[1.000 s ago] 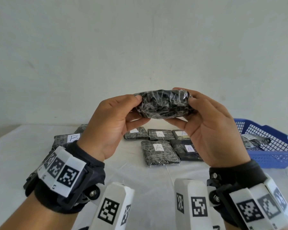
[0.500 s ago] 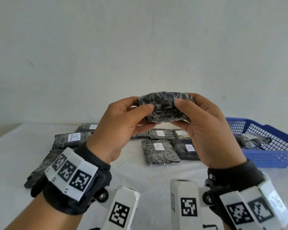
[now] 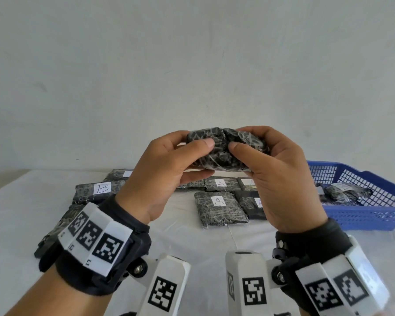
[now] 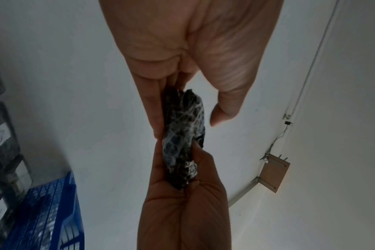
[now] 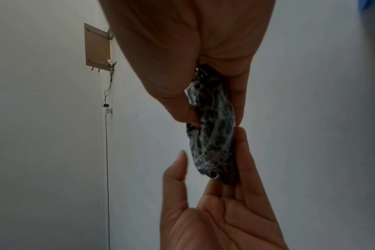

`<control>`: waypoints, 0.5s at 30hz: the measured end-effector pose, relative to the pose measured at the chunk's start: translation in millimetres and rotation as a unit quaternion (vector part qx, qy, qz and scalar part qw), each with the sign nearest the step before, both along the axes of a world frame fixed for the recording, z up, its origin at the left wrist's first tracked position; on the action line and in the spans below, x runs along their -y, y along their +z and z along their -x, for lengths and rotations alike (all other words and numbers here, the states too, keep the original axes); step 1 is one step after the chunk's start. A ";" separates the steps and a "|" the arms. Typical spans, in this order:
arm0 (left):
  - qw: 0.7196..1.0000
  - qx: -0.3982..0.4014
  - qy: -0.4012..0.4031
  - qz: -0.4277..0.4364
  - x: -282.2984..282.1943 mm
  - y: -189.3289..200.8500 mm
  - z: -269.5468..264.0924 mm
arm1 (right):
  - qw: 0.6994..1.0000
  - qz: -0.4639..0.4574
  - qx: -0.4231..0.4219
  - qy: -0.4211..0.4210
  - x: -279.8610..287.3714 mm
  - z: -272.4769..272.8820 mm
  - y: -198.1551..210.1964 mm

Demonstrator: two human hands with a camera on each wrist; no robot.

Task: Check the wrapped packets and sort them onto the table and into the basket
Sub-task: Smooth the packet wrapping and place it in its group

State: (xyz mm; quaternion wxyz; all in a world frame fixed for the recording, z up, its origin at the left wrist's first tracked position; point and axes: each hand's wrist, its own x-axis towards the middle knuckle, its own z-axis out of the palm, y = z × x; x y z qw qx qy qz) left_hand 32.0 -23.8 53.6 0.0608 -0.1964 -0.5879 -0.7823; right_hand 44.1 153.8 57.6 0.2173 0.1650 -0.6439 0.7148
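Since a second ago your thumbs have crept inward across the near face of the packet (image 3: 224, 151), so both now press close to its middle instead of out at the ends. Your left hand (image 3: 160, 176) pinches the left half, thumb in front and fingers (image 4: 154, 108) curled behind; your right hand (image 3: 281, 179) pinches the right half the same way. You hold the packet up in the middle of the frame, well above the worktop (image 3: 14, 224). It dents and creases between your thumbs, so judge it soft and light, with a glossy film that could slip; a hold across the broad faces near each end looks safer than one on the crumpled middle. No label shows on the side facing you, so its letter cannot be told. Below your hands, packets marked A (image 3: 219, 208) lie in a tight cluster at centre frame, and one marked B (image 3: 96, 191) lies to the left with more dark packets beside it. At the right edge the blue basket (image 3: 374, 218) holds at least one packet, and its raised rim needs clearing. Bare cloth in the lower centre gives you room.
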 end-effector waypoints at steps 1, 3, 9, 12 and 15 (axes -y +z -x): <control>1.000 -0.001 0.009 -0.002 0.2 -0.3 0.2 | 1.000 0.003 0.004 0.005 0.1 0.0 -0.2; 1.000 -0.004 0.026 0.002 0.5 -0.5 1.2 | 1.000 0.010 0.010 0.018 0.5 -0.5 0.0; 0.999 0.003 0.031 0.008 1.1 0.9 0.6 | 0.999 0.027 0.029 0.032 -0.3 2.3 -0.5; 0.999 0.022 0.020 -0.033 2.8 4.6 -0.4 | 0.991 0.085 0.044 0.096 -2.0 0.3 3.3; 0.998 0.034 0.004 -0.056 2.9 6.2 -2.0 | 0.988 0.108 0.037 0.107 -3.6 -0.9 5.4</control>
